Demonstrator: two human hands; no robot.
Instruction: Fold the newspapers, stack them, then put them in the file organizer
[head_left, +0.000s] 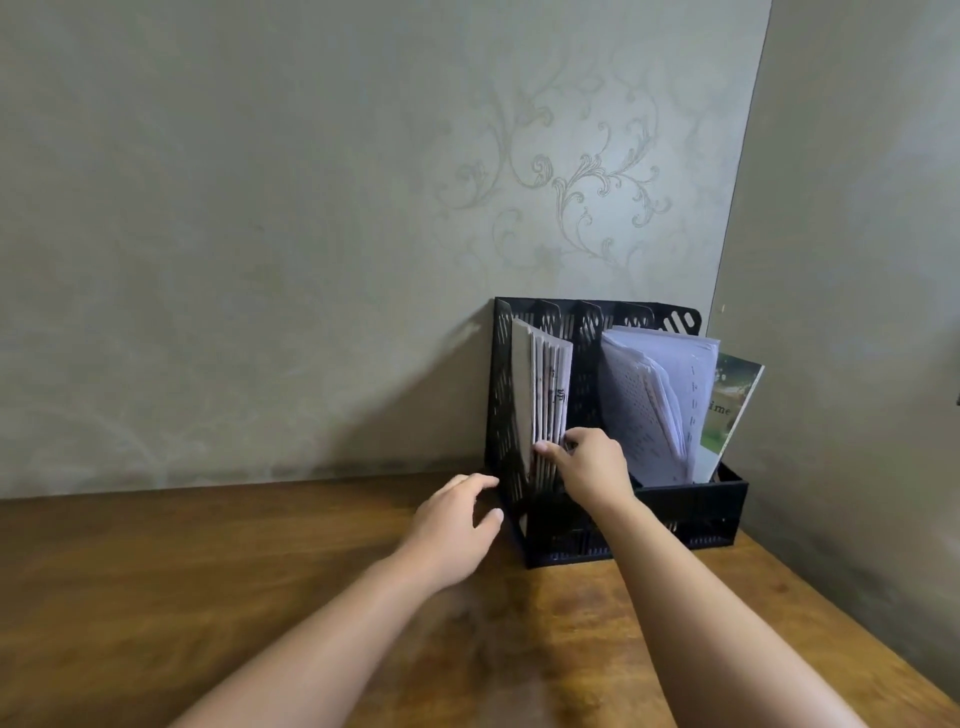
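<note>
The head camera looks down at a brown wooden table (208, 597) that sits in a corner. A wall with swirly patterns (311, 208) is behind it.

A black file organizer (691, 512) stands at the back of the table, close to the wall. It has tall side walls full of little slots. The folded newspapers (543, 395) stand up in the slot at the left end. Their edges face the camera and fan out a bit.

The right hand (589, 467) reaches to the lower front edge of the newspapers. Its fingers touch the paper edges. They look bent at the tips, but I cannot tell if they pinch the paper or only push on it.

The left hand (457, 519) is beside the left outer wall of the organizer, low down near the table. Its fingers are loose and spread a little. The fingertips are at the wall, and the hand holds nothing.

More to the right in the organizer, a bunch of white printed papers (660, 400) leans to the right. Behind them, in the last slot, a book with a green cover (730, 405) leans the same way.
</note>
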